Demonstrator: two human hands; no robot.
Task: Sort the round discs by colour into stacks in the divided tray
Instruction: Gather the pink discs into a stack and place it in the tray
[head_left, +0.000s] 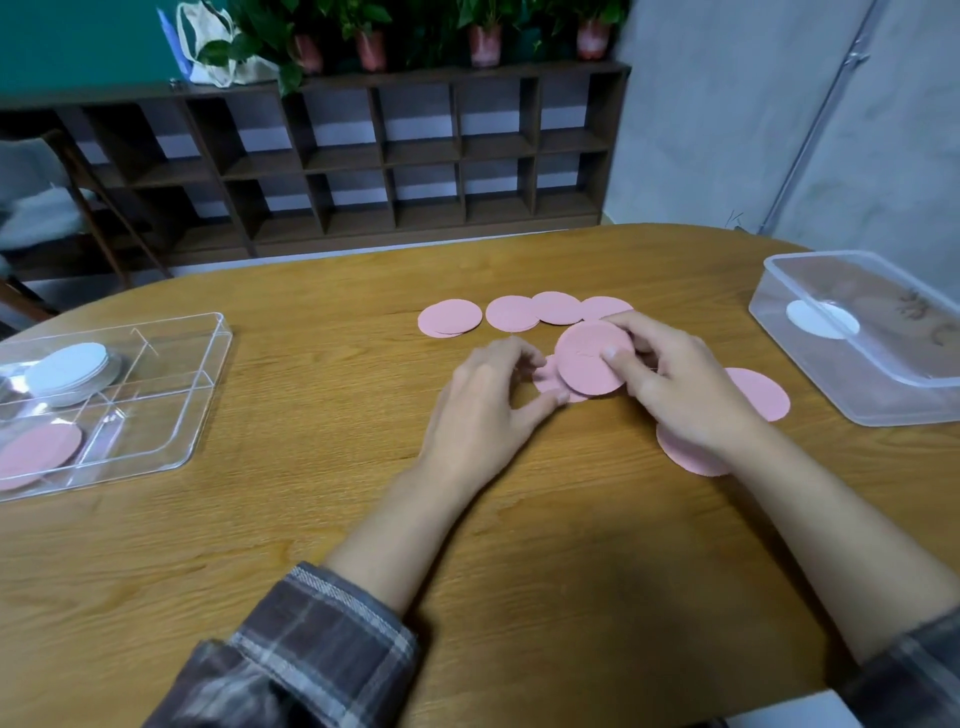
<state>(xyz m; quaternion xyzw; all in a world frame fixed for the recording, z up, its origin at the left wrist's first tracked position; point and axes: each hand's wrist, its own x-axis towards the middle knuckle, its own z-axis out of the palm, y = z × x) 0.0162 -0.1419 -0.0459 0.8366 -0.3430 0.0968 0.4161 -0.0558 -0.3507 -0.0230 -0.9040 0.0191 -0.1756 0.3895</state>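
Grey-brown plaid sleeves (311, 649) lie at the near edge of the tan wooden desk (311, 519). The left hand (488, 400) curls its grip round a flat pink disc (546, 375), thumb tip at its near edge and fingertips at its far edge. The right hand (675, 384) has its grip closed on a tilted stack of thin round pink discs (592, 369), thumb across the face and fingers behind.

Two loose pink discs lie flat, one under the right wrist (685, 454) and one just right of the hand (761, 392). Beyond the hands is a row of four pink discs (511, 313), some overlapping.

At the left, the clear divided tray (171, 415) holds a white disc stack (67, 371) in a far compartment and pink discs (39, 449) in a near one. At the right, a clear plastic tub (883, 395) shows a white disc (821, 319). A dark wooden shelf (415, 156) stands behind.
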